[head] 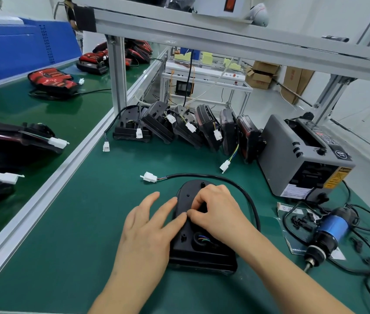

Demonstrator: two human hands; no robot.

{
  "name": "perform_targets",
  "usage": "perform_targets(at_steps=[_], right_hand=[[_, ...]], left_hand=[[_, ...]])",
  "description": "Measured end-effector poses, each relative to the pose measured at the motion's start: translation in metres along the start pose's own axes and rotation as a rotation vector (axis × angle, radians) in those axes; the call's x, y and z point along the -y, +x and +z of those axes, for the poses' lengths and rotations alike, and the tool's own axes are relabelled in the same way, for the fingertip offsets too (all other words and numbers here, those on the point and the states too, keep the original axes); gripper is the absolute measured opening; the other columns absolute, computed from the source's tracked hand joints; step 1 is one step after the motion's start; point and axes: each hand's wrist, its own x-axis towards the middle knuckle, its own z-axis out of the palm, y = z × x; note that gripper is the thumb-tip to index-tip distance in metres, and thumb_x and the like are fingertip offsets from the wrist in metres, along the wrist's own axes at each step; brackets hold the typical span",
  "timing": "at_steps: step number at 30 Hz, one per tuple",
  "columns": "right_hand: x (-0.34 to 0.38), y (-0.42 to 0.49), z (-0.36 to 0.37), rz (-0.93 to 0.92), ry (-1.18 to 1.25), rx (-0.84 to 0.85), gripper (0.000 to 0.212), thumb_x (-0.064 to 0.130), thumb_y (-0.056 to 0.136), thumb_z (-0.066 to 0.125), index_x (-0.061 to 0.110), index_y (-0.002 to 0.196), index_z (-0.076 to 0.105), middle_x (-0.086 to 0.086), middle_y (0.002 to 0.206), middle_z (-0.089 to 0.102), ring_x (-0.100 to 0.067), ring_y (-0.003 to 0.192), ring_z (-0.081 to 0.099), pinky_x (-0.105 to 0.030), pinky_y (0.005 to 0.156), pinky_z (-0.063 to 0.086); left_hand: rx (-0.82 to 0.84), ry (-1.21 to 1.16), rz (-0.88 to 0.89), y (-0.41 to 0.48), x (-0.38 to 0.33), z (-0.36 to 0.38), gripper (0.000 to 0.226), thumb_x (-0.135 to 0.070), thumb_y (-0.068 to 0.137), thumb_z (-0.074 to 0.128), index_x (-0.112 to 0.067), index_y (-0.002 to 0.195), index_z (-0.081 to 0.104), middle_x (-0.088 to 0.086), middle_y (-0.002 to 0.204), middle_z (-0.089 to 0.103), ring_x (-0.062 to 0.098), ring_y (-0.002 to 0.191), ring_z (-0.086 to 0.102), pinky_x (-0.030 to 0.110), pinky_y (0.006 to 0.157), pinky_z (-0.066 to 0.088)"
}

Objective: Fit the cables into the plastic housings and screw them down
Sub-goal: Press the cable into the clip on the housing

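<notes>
A black plastic housing (198,250) lies back-up on the green mat (84,223) in front of me. Its black cable (242,191) loops round the right side and ends in a white connector (149,177) to the upper left. Coloured wires show in a round hole near the housing's lower end. My left hand (147,225) rests flat on the housing's left edge with straight fingers. My right hand (218,210) sits over the housing's middle, thumb and forefinger curled and pinching something small that I cannot make out.
A row of several housings with white connectors (190,130) leans at the back. A grey tape dispenser (304,155) stands at right. A blue electric screwdriver (328,232) and loose black screws (301,222) lie at right. An aluminium rail (50,180) borders the left conveyor.
</notes>
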Motion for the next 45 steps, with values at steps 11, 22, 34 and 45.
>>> perform_targets(at_steps=[11, 22, 34, 45], right_hand=[[-0.032, -0.024, -0.006, -0.035, 0.009, -0.141, 0.028, 0.012, 0.092, 0.05, 0.025, 0.111, 0.066, 0.023, 0.106, 0.052, -0.005, 0.111, 0.04, -0.014, 0.093, 0.027], [-0.078, -0.066, -0.006, 0.287, -0.188, -0.276, 0.024, 0.026, 0.092, 0.053, 0.023, 0.112, 0.066, 0.008, 0.112, 0.062, -0.019, 0.11, 0.048, -0.036, 0.094, 0.039], [-0.078, -0.057, -0.012, 0.389, -0.318, -0.116, 0.043, 0.049, 0.092, 0.044, 0.029, 0.13, 0.045, 0.007, 0.119, 0.06, -0.018, 0.114, 0.052, -0.033, 0.09, 0.041], [-0.064, -0.057, -0.008, 0.41, -0.113, -0.041, 0.045, 0.047, 0.097, 0.037, 0.02, 0.133, 0.045, 0.001, 0.127, 0.055, -0.019, 0.119, 0.05, -0.031, 0.093, 0.041]], left_hand=[[0.115, 0.079, 0.113, 0.011, 0.004, -0.002, 0.078, 0.002, 0.041, 0.082, -0.029, 0.112, 0.071, -0.001, 0.121, 0.066, 0.032, 0.116, 0.059, 0.044, 0.085, 0.052], [0.179, 0.052, 0.033, 0.01, 0.004, -0.003, 0.083, 0.008, 0.042, 0.08, -0.034, 0.113, 0.07, 0.003, 0.134, 0.058, 0.035, 0.121, 0.055, 0.048, 0.09, 0.048], [0.43, 0.124, -0.272, 0.116, 0.043, 0.049, 0.033, -0.025, 0.1, 0.043, -0.015, 0.13, 0.051, 0.004, 0.133, 0.05, 0.026, 0.12, 0.044, 0.037, 0.096, 0.039], [0.783, -0.277, -0.642, 0.092, 0.048, 0.003, 0.02, -0.021, 0.078, 0.052, -0.01, 0.061, 0.048, -0.002, 0.048, 0.05, 0.017, 0.043, 0.039, 0.019, 0.045, 0.029]])
